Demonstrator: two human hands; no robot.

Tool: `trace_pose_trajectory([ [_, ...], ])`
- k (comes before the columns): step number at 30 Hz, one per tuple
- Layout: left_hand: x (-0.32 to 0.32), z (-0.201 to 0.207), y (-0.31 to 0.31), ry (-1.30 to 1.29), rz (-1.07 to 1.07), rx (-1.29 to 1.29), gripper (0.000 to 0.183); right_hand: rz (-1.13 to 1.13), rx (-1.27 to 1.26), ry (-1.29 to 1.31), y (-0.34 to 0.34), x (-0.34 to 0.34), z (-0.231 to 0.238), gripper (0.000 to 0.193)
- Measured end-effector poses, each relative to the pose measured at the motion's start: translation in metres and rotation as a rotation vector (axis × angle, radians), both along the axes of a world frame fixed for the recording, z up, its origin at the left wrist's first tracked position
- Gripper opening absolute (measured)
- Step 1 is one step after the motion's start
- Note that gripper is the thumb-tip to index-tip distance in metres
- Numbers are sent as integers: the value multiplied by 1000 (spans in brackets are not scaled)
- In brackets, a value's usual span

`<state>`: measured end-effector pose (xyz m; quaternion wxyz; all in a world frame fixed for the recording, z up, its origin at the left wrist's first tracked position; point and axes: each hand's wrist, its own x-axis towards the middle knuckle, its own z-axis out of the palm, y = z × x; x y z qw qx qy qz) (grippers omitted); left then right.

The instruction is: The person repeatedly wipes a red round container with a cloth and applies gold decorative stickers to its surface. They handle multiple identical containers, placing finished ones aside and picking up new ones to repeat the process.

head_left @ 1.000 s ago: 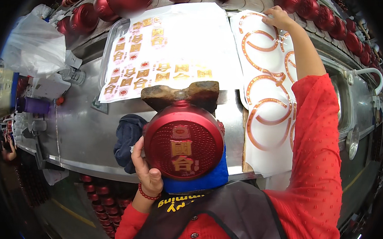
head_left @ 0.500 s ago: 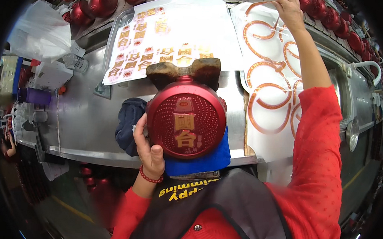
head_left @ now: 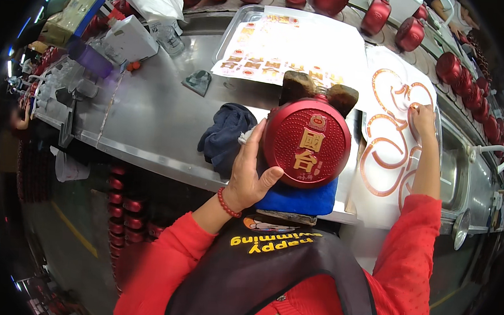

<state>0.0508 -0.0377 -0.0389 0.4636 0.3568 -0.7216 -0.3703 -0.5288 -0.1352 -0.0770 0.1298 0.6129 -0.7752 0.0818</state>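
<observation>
A flat, round red bottle (head_left: 307,137) with a dotted face leans upright on a blue cushion (head_left: 301,200). Gold and pale decals run down its middle, and its neck lies between two dark, worn support blocks (head_left: 342,98). My left hand (head_left: 248,171) grips the bottle's left edge, fingers along the side and thumb low on the front. Over a sheet of curved orange-red decals (head_left: 380,184), my right hand (head_left: 425,120) is closed in a pinch on one decal strip (head_left: 412,121). Its fingertips are small and partly hidden.
A crumpled navy cloth (head_left: 227,134) lies left of the bottle. Behind is a tray (head_left: 227,39) bearing a white sheet of gold decals (head_left: 326,44). More red bottles (head_left: 409,34) line the far side. A clear cup (head_left: 170,39) and a purple container (head_left: 92,58) stand left; a sink (head_left: 450,151) is right.
My right hand has come nearer from the far edge of the decal sheet, to its middle. My left hand stays on the bottle. The whole view has shifted and turned.
</observation>
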Motion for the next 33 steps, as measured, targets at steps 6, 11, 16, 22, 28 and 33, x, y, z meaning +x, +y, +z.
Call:
trace_pose_trajectory([
  [6,6,57,-27,-123,69,-173,51,539,-81,-326,49,100,152,19],
  [11,-62,133,-64,-87,-204,-403,41,726,-25,-239,86,200,242,16],
  [16,-115,161,-78,-35,-396,-502,32,905,-7,-277,109,250,264,14],
  [22,-65,141,-56,10,-650,98,20,914,58,-609,118,277,227,19],
  [28,-25,132,-49,-56,-414,288,19,801,38,-852,109,303,180,25],
  [33,-26,111,-59,-202,-92,-45,19,674,-162,-662,92,326,153,21],
])
